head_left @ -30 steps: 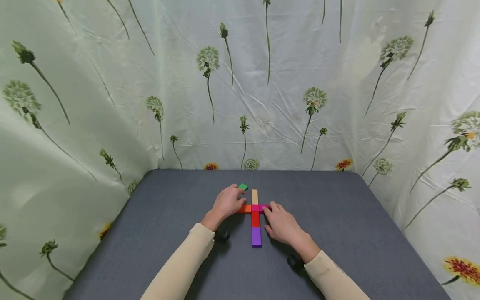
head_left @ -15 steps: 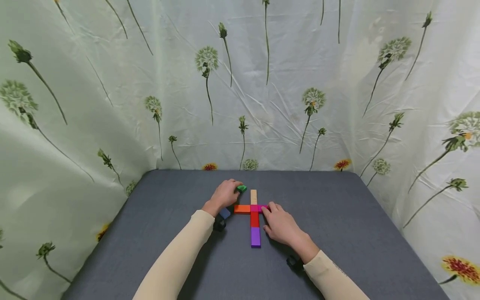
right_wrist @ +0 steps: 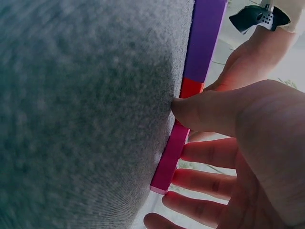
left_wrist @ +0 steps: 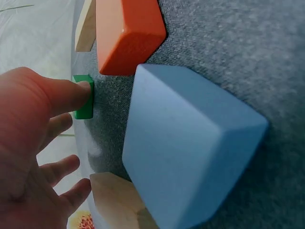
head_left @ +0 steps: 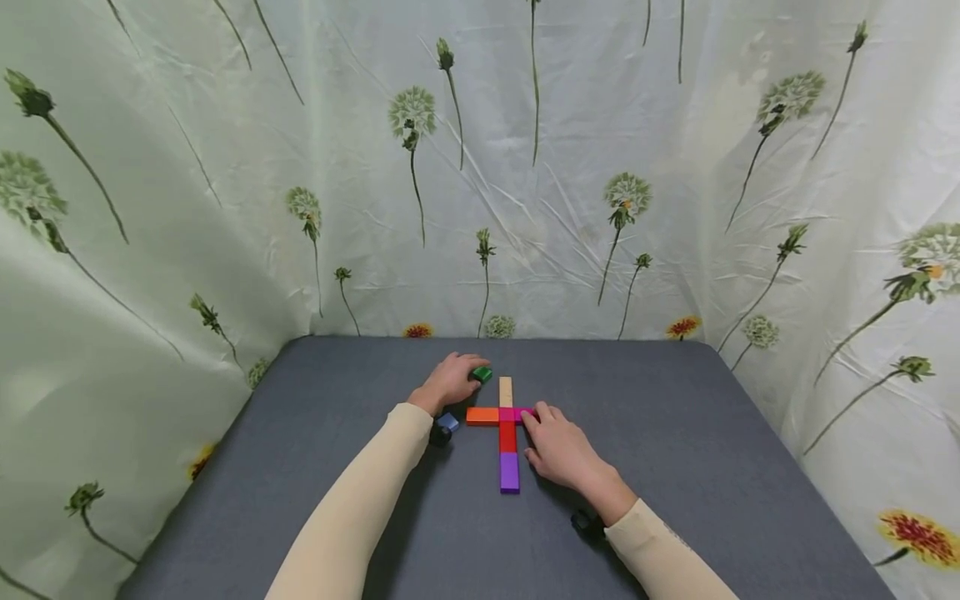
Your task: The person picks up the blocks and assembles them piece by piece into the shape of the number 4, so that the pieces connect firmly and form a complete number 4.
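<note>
In the head view my left hand (head_left: 452, 380) reaches to the far side and pinches a small green block (head_left: 482, 375); its thumb lies on the block in the left wrist view. My right hand (head_left: 562, 448) rests at the magenta block (right_wrist: 170, 160), fingers fairly straight along its far side, thumb apart near the red block (right_wrist: 191, 88). The blocks form a cross: orange block (head_left: 482, 417) on the left, plain wood block (head_left: 506, 391) at the far end, pink square (head_left: 507, 415) at the centre, purple block (head_left: 509, 473) at the near end.
A blue block (left_wrist: 190, 138) lies beside the left wrist, left of the orange block. Another plain wooden block (left_wrist: 116, 200) sits close by, hidden from the head view. A flowered curtain (head_left: 480, 167) hangs behind the grey table (head_left: 675, 467).
My left hand has moved away from the orange block, up and left, and its fingers have come onto the green block. The blue block has come into view. The right hand stays in place.
</note>
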`<state>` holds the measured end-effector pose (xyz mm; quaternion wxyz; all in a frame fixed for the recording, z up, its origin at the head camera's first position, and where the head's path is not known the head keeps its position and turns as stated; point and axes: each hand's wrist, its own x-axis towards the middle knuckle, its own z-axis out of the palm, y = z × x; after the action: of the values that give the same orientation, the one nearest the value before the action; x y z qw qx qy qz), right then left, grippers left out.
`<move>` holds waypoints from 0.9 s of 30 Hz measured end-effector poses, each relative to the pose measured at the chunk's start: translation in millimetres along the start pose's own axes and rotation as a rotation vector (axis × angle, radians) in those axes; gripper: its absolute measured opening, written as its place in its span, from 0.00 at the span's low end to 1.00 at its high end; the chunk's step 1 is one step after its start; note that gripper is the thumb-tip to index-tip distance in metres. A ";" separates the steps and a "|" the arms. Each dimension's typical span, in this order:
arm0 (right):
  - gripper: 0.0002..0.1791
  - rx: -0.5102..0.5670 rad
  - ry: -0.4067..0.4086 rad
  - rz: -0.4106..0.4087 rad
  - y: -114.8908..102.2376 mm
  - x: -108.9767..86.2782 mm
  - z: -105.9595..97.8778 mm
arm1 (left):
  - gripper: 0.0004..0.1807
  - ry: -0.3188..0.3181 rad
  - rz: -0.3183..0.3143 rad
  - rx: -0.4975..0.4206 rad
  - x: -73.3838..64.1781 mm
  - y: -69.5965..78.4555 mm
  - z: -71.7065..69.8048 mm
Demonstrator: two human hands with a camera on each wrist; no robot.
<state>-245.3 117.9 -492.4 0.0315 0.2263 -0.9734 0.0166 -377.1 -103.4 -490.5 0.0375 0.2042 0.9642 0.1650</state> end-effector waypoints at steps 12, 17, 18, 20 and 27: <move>0.35 0.005 0.019 -0.022 -1.6 1.3 -3.5 | 0.18 0.081 -0.051 0.056 2.7 -1.1 0.3; 0.33 -0.014 0.040 -0.023 -1.8 -1.1 -4.2 | 0.14 0.113 -0.046 0.059 2.3 1.4 1.4; 0.33 -0.018 0.041 -0.023 -1.7 -1.8 -4.0 | 0.13 0.112 -0.046 0.057 1.8 2.0 1.9; 0.32 -0.025 0.040 -0.022 -1.4 -3.0 -3.4 | 0.12 0.102 -0.050 0.050 0.7 2.9 2.8; 0.33 -0.019 0.031 -0.015 -1.1 -2.6 -2.0 | 0.12 0.109 -0.028 0.068 -3.7 3.5 1.7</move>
<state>-242.4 118.1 -490.6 0.0489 0.2329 -0.9712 0.0107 -372.2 -101.4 -490.9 -0.0197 0.1828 0.9726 0.1424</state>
